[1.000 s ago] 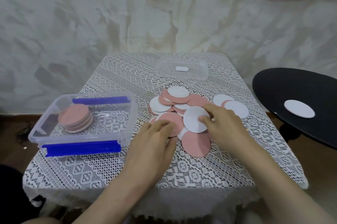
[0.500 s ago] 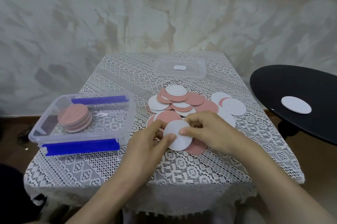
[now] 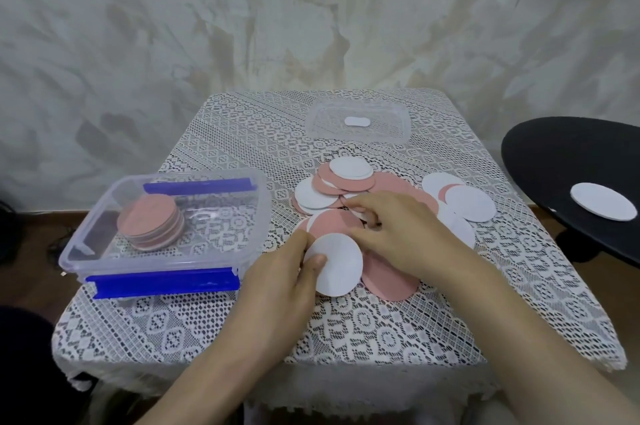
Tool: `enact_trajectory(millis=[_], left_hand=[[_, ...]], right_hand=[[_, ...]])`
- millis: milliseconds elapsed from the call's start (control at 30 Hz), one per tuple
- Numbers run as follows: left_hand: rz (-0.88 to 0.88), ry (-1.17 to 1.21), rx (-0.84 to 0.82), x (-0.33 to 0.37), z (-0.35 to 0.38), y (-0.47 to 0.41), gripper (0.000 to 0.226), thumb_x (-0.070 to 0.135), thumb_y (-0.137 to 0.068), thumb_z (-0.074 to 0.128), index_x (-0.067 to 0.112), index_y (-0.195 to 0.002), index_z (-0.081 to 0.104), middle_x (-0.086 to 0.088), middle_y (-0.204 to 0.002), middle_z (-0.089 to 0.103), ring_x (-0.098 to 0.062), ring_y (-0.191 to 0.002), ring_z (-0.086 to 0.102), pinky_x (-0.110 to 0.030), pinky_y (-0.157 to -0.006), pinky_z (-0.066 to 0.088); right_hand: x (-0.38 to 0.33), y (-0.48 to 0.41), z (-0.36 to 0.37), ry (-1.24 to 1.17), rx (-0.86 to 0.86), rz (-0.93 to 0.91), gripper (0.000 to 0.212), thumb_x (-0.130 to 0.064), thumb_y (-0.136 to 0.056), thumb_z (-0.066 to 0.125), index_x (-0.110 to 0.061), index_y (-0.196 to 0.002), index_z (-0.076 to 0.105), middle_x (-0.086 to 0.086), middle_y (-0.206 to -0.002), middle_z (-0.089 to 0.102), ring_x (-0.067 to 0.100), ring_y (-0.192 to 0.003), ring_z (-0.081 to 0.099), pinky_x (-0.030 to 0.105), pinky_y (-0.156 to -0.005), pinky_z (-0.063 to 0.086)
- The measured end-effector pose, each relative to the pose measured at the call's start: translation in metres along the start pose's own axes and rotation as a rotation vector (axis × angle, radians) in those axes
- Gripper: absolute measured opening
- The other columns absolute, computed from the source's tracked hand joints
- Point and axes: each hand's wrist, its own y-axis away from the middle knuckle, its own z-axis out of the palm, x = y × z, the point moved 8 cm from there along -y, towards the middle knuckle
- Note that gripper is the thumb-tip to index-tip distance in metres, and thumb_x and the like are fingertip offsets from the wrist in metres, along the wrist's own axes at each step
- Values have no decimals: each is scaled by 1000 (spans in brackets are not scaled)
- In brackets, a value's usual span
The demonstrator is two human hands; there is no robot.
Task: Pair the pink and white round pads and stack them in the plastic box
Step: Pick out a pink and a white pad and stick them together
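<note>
- Left hand, at 6 o'clock of the bench: pinching a white pad at its left edge, thumb on top.
- Right hand, just at 3 o'clock of the white pad: fingers curled down onto the loose pile, touching a pink pad; cannot tell if gripping it.
- Loose pile of pink and white pads: middle of the bench, at 12 o'clock of both hands.
- Plastic box, with blue clips, at 9 o'clock of the pile: holding a stack of pads, pink on top.
- Clear lid at 12 o'clock, far edge of the bench.
- Black round table at 3 o'clock, carrying one white pad.
</note>
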Motion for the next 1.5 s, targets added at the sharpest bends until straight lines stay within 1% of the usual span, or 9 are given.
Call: enact_trajectory(millis=[200, 433, 567, 733, 800, 867, 1067, 1267, 1500], left_hand=[[-10, -6, -3, -1, -3, 2, 12, 37, -102, 49, 28, -98, 56, 5, -83, 67, -13, -79, 61, -45, -75, 51], [10, -3, 16, 6, -4, 3, 10, 39, -101, 48, 32, -101, 55, 8, -82, 67, -9, -76, 62, -44, -74, 52], [12, -16, 25, 10, -2, 4, 10, 38, -101, 48, 32, -102, 55, 8, -80, 68, -9, -72, 63, -43, -73, 53], [-27, 21, 37, 9, -2, 5, 12, 36, -103, 45, 32, -106, 56, 9, -87, 70, -10, -78, 65, -43, -76, 55], [-30, 19, 42, 10, -3, 5, 13, 33, -103, 44, 31, -108, 56, 10, -86, 69, -8, -76, 64, -42, -74, 55], [-27, 35, 39, 10, -2, 5, 13, 30, -104, 44, 31, -107, 57, 11, -76, 66, -7, -68, 62, -41, -68, 54], [-62, 241, -46, 15, 4, 8, 18, 20, -106, 43, 28, -99, 58, 3, -58, 61, -4, -43, 50, -20, -44, 40], [-87, 389, -108, 16, 7, 11, 19, 34, -104, 44, 26, -99, 60, -12, -63, 64, -18, -46, 55, -34, -48, 47], [-129, 305, -116, -3, 4, 10, 15, 24, -103, 48, 35, -102, 58, -9, -59, 65, -15, -42, 55, -27, -42, 42]], right_hand=[[2, -1, 9, 99, -44, 56, 54, -64, -87, 60, -44, -137, 56, -6, -107, 57, 24, -107, 59, 40, -87, 49], [22, 14, -6, 30, -36, 204, 51, -58, -79, 76, -29, -114, 54, -9, -114, 53, 18, -105, 56, 37, -87, 47], [34, 25, -20, -73, 93, 251, 28, -38, -88, 74, -25, -95, 50, -10, -91, 58, 17, -82, 58, 37, -71, 47], [45, 32, -23, -299, 147, 228, 19, -31, -98, 58, -13, -91, 56, 8, -89, 66, 27, -81, 66, 51, -74, 59], [44, 34, -27, -483, 154, 230, 22, -23, -101, 57, -4, -92, 56, 8, -78, 64, 16, -64, 61, 41, -62, 59], [36, 37, -28, -609, 106, 195, 21, -15, -104, 53, 3, -93, 55, -4, -58, 52, 9, -46, 45, 31, -50, 44], [14, 49, -8, -555, -102, 168, 19, -22, -103, 55, -15, -86, 58, 2, -58, 55, 14, -45, 50, 22, -43, 40], [2, 51, 20, -649, -202, 198, 28, -28, -98, 64, -4, -88, 54, 14, -57, 55, 21, -46, 48, 23, -43, 38], [1, 43, 20, -655, -115, 183, 17, -27, -103, 55, -25, -88, 65, -1, -62, 59, 20, -49, 54, 30, -47, 44]])
